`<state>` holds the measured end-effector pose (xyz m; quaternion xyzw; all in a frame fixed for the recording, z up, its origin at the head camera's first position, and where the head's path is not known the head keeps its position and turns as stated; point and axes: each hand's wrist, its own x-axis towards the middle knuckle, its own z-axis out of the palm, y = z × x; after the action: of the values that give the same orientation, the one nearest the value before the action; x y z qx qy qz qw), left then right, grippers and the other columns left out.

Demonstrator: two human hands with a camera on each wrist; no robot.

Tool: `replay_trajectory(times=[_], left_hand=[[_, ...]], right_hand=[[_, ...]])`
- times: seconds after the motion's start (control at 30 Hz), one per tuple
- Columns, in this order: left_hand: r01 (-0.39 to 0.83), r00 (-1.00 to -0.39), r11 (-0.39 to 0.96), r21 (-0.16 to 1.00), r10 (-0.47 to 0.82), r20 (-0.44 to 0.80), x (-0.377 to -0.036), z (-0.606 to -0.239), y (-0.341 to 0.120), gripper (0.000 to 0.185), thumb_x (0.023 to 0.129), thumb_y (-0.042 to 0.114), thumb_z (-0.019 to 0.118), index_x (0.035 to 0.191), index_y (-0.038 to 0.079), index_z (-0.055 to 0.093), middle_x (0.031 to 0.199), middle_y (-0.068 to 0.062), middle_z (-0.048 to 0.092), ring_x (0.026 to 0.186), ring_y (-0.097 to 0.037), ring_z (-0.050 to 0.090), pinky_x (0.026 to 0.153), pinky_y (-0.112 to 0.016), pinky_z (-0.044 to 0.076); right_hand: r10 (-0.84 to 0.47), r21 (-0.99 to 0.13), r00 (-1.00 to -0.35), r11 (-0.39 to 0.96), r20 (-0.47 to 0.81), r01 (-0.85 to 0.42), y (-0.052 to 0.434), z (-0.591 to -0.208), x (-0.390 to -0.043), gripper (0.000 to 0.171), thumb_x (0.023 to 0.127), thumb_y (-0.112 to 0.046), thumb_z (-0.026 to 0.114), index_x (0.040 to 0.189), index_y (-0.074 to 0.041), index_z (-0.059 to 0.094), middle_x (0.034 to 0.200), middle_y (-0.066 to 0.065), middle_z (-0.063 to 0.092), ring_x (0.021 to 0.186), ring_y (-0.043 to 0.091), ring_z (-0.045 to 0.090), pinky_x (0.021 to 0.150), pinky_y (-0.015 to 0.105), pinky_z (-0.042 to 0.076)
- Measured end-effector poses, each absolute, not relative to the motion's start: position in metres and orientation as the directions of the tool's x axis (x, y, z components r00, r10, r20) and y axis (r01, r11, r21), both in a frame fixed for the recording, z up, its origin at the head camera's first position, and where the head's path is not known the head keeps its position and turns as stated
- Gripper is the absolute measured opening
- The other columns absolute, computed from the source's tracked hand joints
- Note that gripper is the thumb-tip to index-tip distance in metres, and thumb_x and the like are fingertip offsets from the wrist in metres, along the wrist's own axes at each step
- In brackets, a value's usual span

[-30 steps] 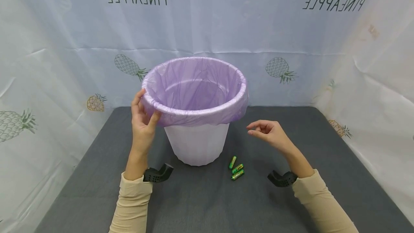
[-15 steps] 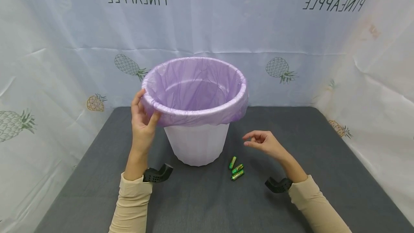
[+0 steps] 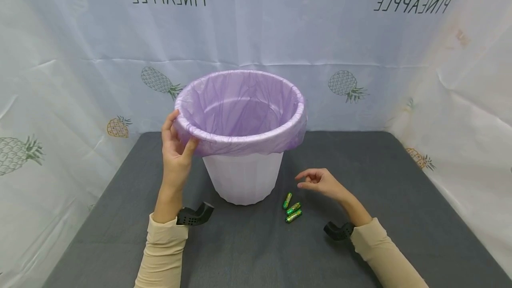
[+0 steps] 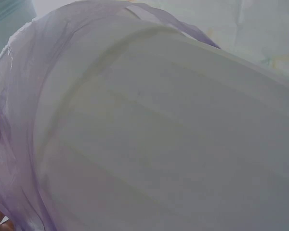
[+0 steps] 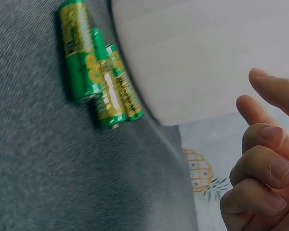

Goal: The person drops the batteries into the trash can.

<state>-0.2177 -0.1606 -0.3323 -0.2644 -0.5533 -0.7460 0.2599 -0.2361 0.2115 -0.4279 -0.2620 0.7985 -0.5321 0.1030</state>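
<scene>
- The backdrop (image 3: 256, 34) behind the bin (image 3: 243, 179) bears the word PINEAPPLE twice, mirrored, once above and left of the bin, once above and right.
- Pineapple drawings flank the bin on that cloth, green-grey ones on both sides and an orange one (image 3: 118, 126) to its left.
- The three batteries (image 3: 294, 208) lie close together on the dark tabletop (image 3: 240, 252), just right of the bin's base and toward the person; they are green and gold, with dark lettering too blurred to read.
- A purple bag (image 3: 240, 148) lines the bin and folds down outside its rim.
- The left hand (image 3: 176, 159) holds the bin's left rim through the bag, thumb at the near side; the bin's wall fills most of the left wrist view.
- The right hand (image 3: 318, 183) hovers right of the bin, near the batteries, thumb and forefinger narrowly apart, other fingers curled.
- Black wrist devices (image 3: 196, 214) sit below beige sleeves' cuffs, nearer the person than the bin.
</scene>
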Motion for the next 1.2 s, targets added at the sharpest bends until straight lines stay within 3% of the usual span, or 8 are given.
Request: replay_trajectory(times=[0.43,0.77,0.87,1.07,1.2], left_hand=[[0.681,-0.723,-0.257,0.686,-0.090,0.685,-0.219,-0.332,-0.161,0.060,0.091,0.016,0.066,0.141,0.022,0.033,0.131,0.003,0.048,0.113,-0.008,0.050,0.095,-0.018,0.044],[0.685,-0.721,-0.254,0.683,-0.100,0.686,-0.218,-0.332,-0.161,0.059,0.092,0.013,0.064,0.141,0.019,0.032,0.133,0.002,0.047,0.113,-0.009,0.050,0.096,-0.018,0.044],[0.688,-0.717,-0.253,0.680,-0.099,0.690,-0.218,-0.332,-0.161,0.058,0.093,0.013,0.063,0.142,0.018,0.032,0.133,0.001,0.047,0.114,-0.009,0.049,0.096,-0.018,0.043],[0.689,-0.715,-0.255,0.678,-0.092,0.693,-0.220,-0.333,-0.161,0.060,0.092,0.015,0.064,0.142,0.019,0.031,0.131,0.002,0.047,0.113,-0.009,0.049,0.097,-0.018,0.043],[0.689,-0.715,-0.256,0.678,-0.092,0.693,-0.220,-0.333,-0.161,0.060,0.092,0.014,0.064,0.142,0.019,0.031,0.131,0.002,0.047,0.113,-0.009,0.049,0.096,-0.018,0.043]], right_hand=[[-0.667,-0.903,-0.745,0.303,0.026,-0.303,0.209,-0.459,-0.254,0.032,0.089,-0.005,0.065,0.113,0.015,0.061,0.064,-0.012,0.049,0.055,-0.004,0.039,0.053,0.018,0.036],[-0.707,-0.849,-0.702,0.421,-0.088,-0.318,0.203,-0.463,-0.265,0.032,0.088,-0.011,0.067,0.114,0.008,0.065,0.064,-0.009,0.050,0.053,-0.004,0.037,0.054,0.016,0.035],[-0.725,-0.846,-0.680,0.426,-0.107,-0.321,0.202,-0.462,-0.268,0.032,0.088,-0.010,0.067,0.115,0.009,0.064,0.065,-0.003,0.051,0.054,-0.004,0.038,0.054,0.016,0.035],[-0.747,-0.850,-0.654,0.415,-0.116,-0.324,0.202,-0.463,-0.270,0.030,0.089,-0.008,0.065,0.113,0.009,0.065,0.067,0.023,0.052,0.054,-0.003,0.040,0.054,0.016,0.036],[-0.754,-0.853,-0.648,0.404,-0.107,-0.329,0.202,-0.463,-0.270,0.029,0.089,-0.008,0.065,0.112,0.010,0.065,0.067,0.024,0.051,0.054,-0.003,0.039,0.054,0.016,0.036]])
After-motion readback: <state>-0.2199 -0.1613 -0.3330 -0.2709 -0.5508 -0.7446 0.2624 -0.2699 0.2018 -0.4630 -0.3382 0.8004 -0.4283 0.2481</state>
